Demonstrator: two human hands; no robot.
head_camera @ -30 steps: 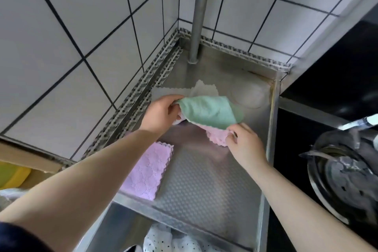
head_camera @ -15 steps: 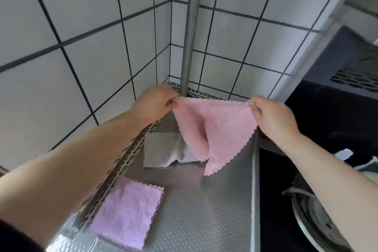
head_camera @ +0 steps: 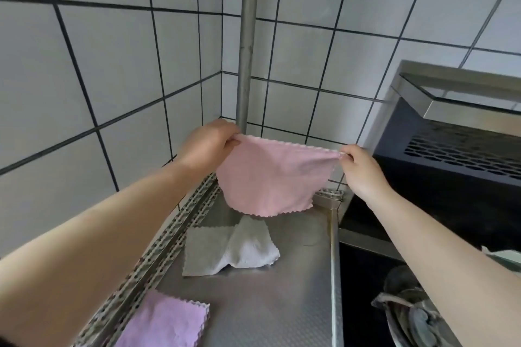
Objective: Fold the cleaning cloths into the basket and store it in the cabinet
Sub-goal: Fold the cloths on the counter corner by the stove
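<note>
A pink cleaning cloth [head_camera: 270,177] hangs in the air above the steel shelf [head_camera: 270,304], stretched flat by its top edge. My left hand [head_camera: 207,145] pinches its left top corner and my right hand [head_camera: 359,170] pinches its right top corner. Below it on the shelf lies a crumpled grey and white cloth [head_camera: 228,251]. A folded lilac cloth [head_camera: 166,321] lies flat at the shelf's near left. No basket or cabinet is in view.
White tiled walls meet in a corner behind a vertical steel pipe [head_camera: 248,36]. A perforated strip [head_camera: 158,256] runs along the shelf's left edge. To the right are a dark range hood [head_camera: 451,155] and a stove burner [head_camera: 408,313].
The pink cloth has been pulled wider and now hangs flat between both hands instead of draping in a fold. My view has tilted upward.
</note>
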